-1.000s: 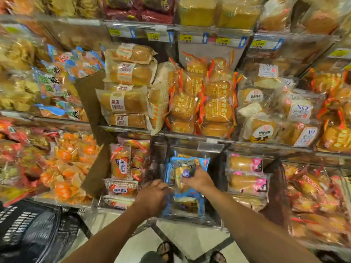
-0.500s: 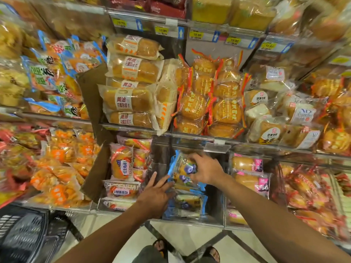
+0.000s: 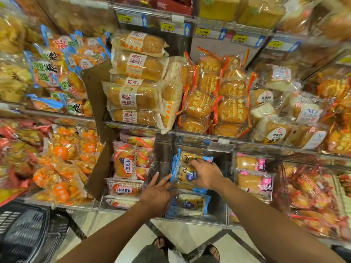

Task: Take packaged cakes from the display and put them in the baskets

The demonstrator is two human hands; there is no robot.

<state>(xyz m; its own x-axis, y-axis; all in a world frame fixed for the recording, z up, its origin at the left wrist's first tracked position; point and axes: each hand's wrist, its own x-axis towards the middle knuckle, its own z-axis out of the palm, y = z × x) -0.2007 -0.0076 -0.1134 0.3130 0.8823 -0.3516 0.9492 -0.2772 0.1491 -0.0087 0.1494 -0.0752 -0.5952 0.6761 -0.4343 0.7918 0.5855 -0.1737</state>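
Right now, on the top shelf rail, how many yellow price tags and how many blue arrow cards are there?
Yellow price tags: 5
Blue arrow cards: 5
Total: 10
A blurred yellowish tag at the far right is not counted.

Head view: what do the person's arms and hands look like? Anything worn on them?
Both are bare. The left forearm and right forearm show no sleeve anywhere up to the frame's bottom edge. The left hand and right hand have no gloves. No watch, band or ring shows on either one, and no tape or markings.
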